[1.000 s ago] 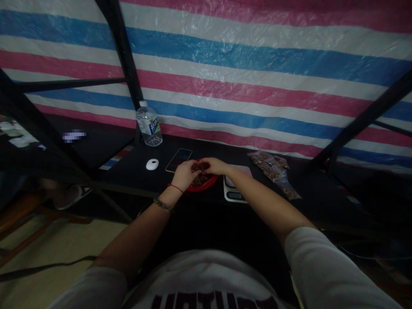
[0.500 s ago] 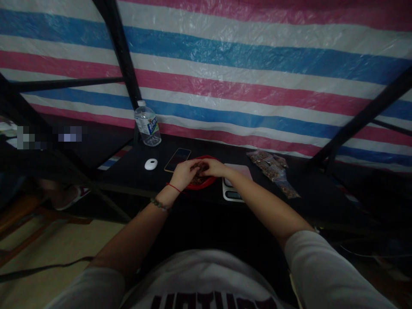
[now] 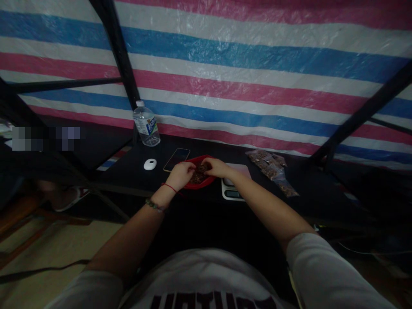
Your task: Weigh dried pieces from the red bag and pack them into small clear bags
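Observation:
A red bowl (image 3: 206, 182) of small dark brown pieces sits on the black table (image 3: 180, 191) in front of me. My left hand (image 3: 181, 174) rests on the bowl's left rim with fingers curled into the pieces. My right hand (image 3: 215, 167) reaches in from the right, fingertips pinched over the contents. The hands nearly touch above the bowl. Whether either hand holds a small bag or only loose pieces is too dark to tell.
A small scale (image 3: 232, 191) with a pale platform lies just right of the bowl. Several clear filled bags (image 3: 272, 169) lie further right. A phone (image 3: 176, 159), a white oval object (image 3: 150, 164) and a water bottle (image 3: 146, 124) are at the left. A striped tarp (image 3: 257, 77) hangs behind.
Both hands have stayed in the bowl, shifting slightly; the bowl's far red rim shows more now. The view has drifted a little.

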Demonstrator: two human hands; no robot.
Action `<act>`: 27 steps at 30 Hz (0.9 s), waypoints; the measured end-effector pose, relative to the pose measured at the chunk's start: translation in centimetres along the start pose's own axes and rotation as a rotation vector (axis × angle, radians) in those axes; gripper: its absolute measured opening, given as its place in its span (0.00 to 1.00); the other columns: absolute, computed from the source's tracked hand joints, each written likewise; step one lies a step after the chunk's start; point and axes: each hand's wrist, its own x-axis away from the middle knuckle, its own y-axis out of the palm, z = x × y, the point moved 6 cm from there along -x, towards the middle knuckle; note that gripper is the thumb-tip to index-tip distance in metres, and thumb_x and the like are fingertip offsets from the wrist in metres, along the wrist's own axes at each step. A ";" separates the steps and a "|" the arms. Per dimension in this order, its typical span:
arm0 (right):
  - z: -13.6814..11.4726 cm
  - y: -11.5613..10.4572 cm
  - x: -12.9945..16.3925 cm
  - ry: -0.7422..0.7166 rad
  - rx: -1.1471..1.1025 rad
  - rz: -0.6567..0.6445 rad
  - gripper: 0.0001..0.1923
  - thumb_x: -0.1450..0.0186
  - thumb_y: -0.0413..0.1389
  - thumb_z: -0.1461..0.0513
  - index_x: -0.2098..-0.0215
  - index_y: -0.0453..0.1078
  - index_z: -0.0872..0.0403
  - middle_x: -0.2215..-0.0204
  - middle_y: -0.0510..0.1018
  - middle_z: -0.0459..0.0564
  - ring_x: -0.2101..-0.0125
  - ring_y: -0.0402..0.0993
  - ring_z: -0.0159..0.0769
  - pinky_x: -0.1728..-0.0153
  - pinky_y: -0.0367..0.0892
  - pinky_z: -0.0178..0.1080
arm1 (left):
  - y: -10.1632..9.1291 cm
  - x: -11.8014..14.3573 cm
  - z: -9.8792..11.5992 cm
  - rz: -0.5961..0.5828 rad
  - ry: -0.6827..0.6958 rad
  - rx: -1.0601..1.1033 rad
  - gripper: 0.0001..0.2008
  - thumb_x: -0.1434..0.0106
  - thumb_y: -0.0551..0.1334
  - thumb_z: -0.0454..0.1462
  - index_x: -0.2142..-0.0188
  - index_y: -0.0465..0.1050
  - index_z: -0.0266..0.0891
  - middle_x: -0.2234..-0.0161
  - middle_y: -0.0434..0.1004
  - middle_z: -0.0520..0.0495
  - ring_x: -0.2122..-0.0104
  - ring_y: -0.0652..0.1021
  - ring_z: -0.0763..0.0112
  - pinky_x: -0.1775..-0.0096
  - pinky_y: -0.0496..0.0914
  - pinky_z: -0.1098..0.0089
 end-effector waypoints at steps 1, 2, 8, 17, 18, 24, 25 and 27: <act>0.0 -0.3 0.2 -0.001 0.024 -0.005 0.19 0.47 0.61 0.68 0.57 0.69 0.55 0.59 0.77 0.48 0.60 0.73 0.34 0.57 0.65 0.37 | 0.4 0.0 0.2 -0.067 0.020 -0.032 0.11 0.41 0.58 0.32 0.62 0.78 0.39 0.62 0.80 0.45 0.59 0.78 0.63 0.54 0.71 0.66; -0.1 -0.6 0.4 -0.003 0.054 -0.015 0.18 0.47 0.61 0.68 0.57 0.69 0.55 0.60 0.77 0.48 0.60 0.73 0.34 0.57 0.65 0.36 | 0.9 0.1 0.4 -0.125 0.044 -0.063 0.10 0.42 0.59 0.33 0.63 0.78 0.39 0.63 0.80 0.45 0.60 0.78 0.62 0.55 0.71 0.66; -0.3 -1.2 1.2 0.019 0.225 -0.052 0.15 0.46 0.60 0.67 0.59 0.71 0.54 0.62 0.78 0.50 0.62 0.74 0.37 0.60 0.66 0.35 | 2.8 0.3 1.8 -0.152 0.094 -0.193 0.13 0.44 0.63 0.44 0.64 0.77 0.37 0.63 0.79 0.40 0.60 0.77 0.57 0.56 0.70 0.64; 0.7 -1.0 2.1 0.150 0.122 0.035 0.17 0.47 0.61 0.67 0.59 0.71 0.53 0.62 0.78 0.48 0.64 0.74 0.35 0.62 0.66 0.34 | 4.3 -0.8 2.9 -0.288 0.048 -0.306 0.15 0.42 0.60 0.44 0.62 0.77 0.37 0.62 0.77 0.37 0.63 0.78 0.55 0.60 0.70 0.63; 0.7 -1.1 2.2 0.146 0.117 0.040 0.17 0.47 0.61 0.67 0.59 0.71 0.53 0.62 0.78 0.48 0.64 0.74 0.35 0.62 0.66 0.35 | 4.4 -1.1 3.0 -0.320 0.049 -0.303 0.14 0.42 0.60 0.44 0.63 0.78 0.37 0.63 0.78 0.37 0.63 0.78 0.56 0.61 0.70 0.64; 0.6 -1.4 2.3 0.132 0.055 0.097 0.18 0.49 0.59 0.69 0.59 0.71 0.54 0.63 0.78 0.48 0.65 0.74 0.34 0.63 0.66 0.34 | 4.6 -2.3 3.7 -0.395 0.056 -0.293 0.08 0.45 0.63 0.38 0.69 0.78 0.36 0.68 0.79 0.39 0.67 0.78 0.60 0.64 0.69 0.67; 0.7 -1.5 2.4 0.137 0.043 0.111 0.18 0.49 0.59 0.69 0.59 0.71 0.54 0.64 0.78 0.47 0.65 0.74 0.34 0.62 0.66 0.34 | 4.6 -2.4 3.6 -0.399 0.049 -0.292 0.08 0.46 0.63 0.39 0.70 0.78 0.36 0.69 0.79 0.39 0.68 0.78 0.60 0.65 0.69 0.67; 0.9 -1.4 2.5 0.154 0.010 0.127 0.18 0.49 0.60 0.69 0.59 0.71 0.54 0.64 0.78 0.47 0.65 0.74 0.34 0.62 0.66 0.35 | 4.2 -2.6 3.3 -0.393 0.036 -0.282 0.08 0.47 0.64 0.39 0.71 0.77 0.36 0.70 0.79 0.41 0.69 0.78 0.60 0.65 0.69 0.67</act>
